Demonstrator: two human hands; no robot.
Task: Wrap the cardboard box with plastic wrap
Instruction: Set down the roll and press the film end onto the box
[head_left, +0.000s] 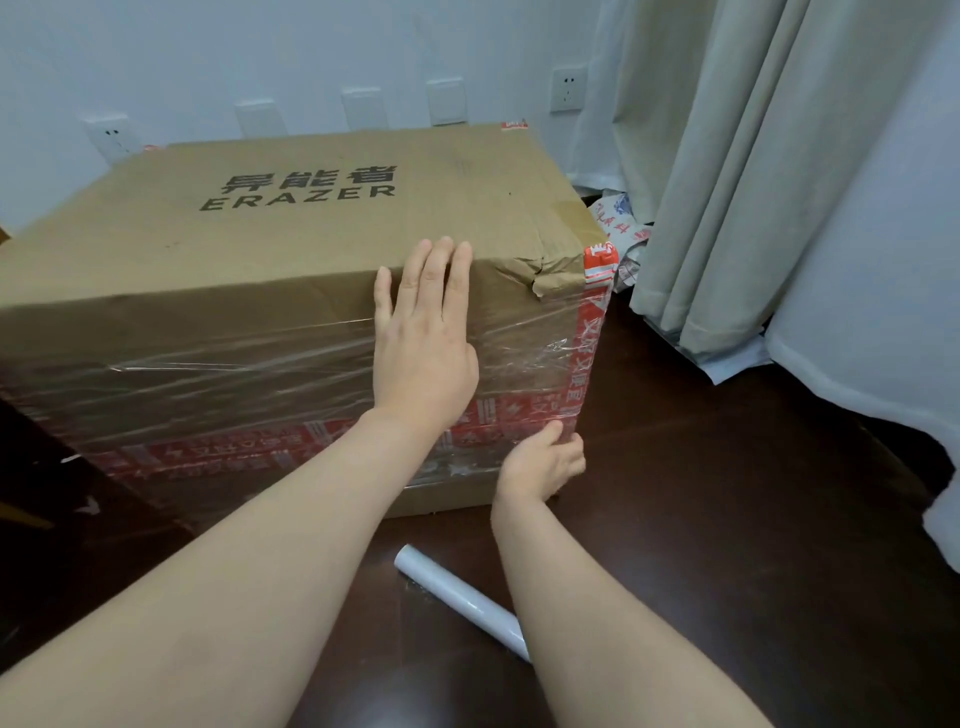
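Note:
A large brown cardboard box (291, 239) printed "ERAZER" stands on the dark floor, with red and white tape along its right edge and lower front. Clear plastic wrap (218, 374) bands its front face, wrinkled near the right corner. My left hand (423, 338) lies flat and open against the front face, fingertips at the top edge. My right hand (545, 462) presses on the lower right corner of the box, fingers curled around the edge over the wrap. The roll of plastic wrap (457, 597) lies on the floor by my right forearm, its far end hidden behind the arm.
Pale curtains (753, 182) hang to the right, reaching the floor. Crumpled printed paper (621, 223) lies between the box and the curtains. A white wall with sockets (568, 88) runs behind the box. Dark wooden floor (727, 493) spreads to the right and front.

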